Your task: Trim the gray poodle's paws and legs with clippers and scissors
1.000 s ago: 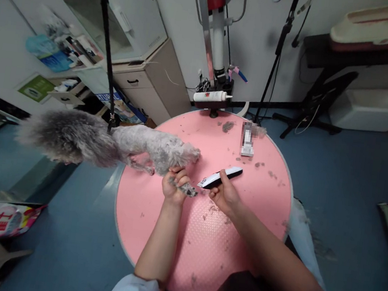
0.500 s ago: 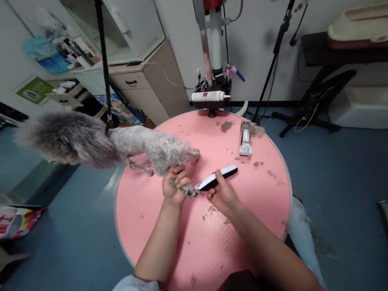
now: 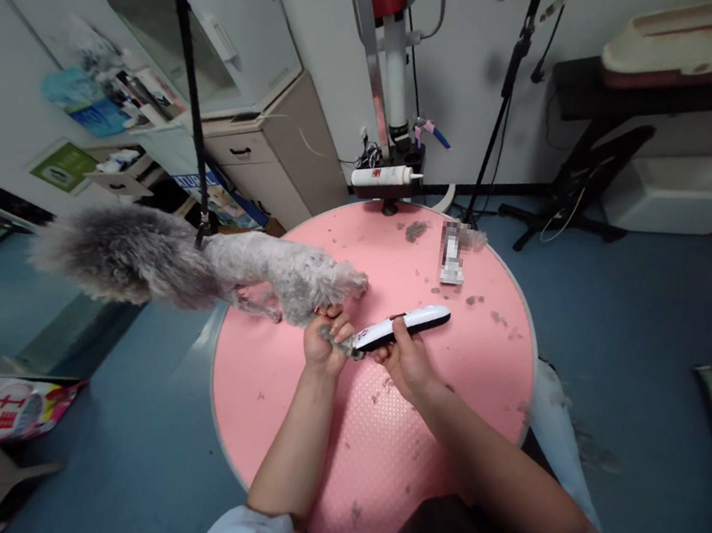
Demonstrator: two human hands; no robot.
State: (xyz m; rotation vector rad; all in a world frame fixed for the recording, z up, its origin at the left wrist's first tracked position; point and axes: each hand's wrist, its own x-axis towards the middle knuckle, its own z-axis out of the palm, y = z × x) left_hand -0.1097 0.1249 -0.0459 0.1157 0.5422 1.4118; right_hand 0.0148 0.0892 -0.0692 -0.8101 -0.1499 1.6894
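A grey dog [image 3: 266, 260] stands on the round pink grooming table [image 3: 284, 431], its body clipped short and its fluffy front end reaching past the left edge. My left hand [image 3: 325, 345] is closed around one of its legs, with the paw [image 3: 351, 349] poking out to the right. In my right hand [image 3: 406, 355] is a white and black hair clipper [image 3: 404, 326], slanting down to the left. The clipper's head is right at the paw; whether the blade touches cannot be made out. A black strap [image 3: 190, 82] runs down to the dog's back.
Tufts of cut hair [image 3: 416, 231] are scattered over the table. A blurred-out white object [image 3: 453, 257] lies near the far rim. Beyond the rim, a white nozzle bottle [image 3: 383, 176] rests on a holder, with pink-and-blue pliers-like clippers [image 3: 434, 133] hanging behind.
The clipper has swung slightly, its head now nearer and over the paw and its rear end farther right. My left hand has shifted a little to the right with the leg.
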